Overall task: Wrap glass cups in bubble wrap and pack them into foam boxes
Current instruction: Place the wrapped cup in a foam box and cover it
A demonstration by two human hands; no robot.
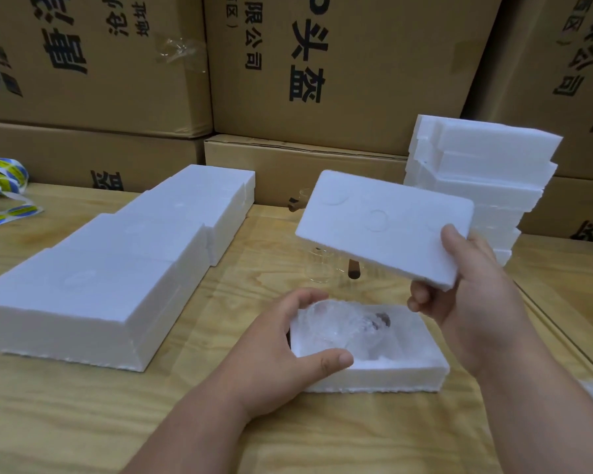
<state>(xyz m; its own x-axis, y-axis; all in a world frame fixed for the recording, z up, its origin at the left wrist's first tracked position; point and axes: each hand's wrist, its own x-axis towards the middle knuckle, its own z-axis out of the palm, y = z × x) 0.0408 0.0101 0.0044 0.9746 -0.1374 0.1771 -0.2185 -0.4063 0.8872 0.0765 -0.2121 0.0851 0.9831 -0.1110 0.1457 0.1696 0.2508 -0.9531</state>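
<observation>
Head view: right hand (466, 295) raised above the wooden table (83, 422), thumb on top and fingers curled underneath, gripping the near corner of a foam lid (384, 224) held tilted in the air, well clear of the box below. Left hand (281, 357) curved round the left end of the open foam box (374, 371), thumb lying along its near rim, fingers hooked over the far left corner, steadying it flat on the table. Inside the box, a bubble-wrapped glass cup (343, 326) lying on its side, something dark showing through the wrap at its right end. Behind the box and partly hidden by the raised lid, bare glass cups (319, 268) standing on the table, count hard to tell. To the left, a row of closed foam boxes (117, 268) set end to end, running from near left to far centre. At the far right, a stack of foam pieces (476, 172) against the cardboard cartons (339, 63) walling the back. A roll of yellow-and-blue tape (0, 179) at the far left edge. Bare wood between the row of boxes and the open box, and across the near edge of the table
</observation>
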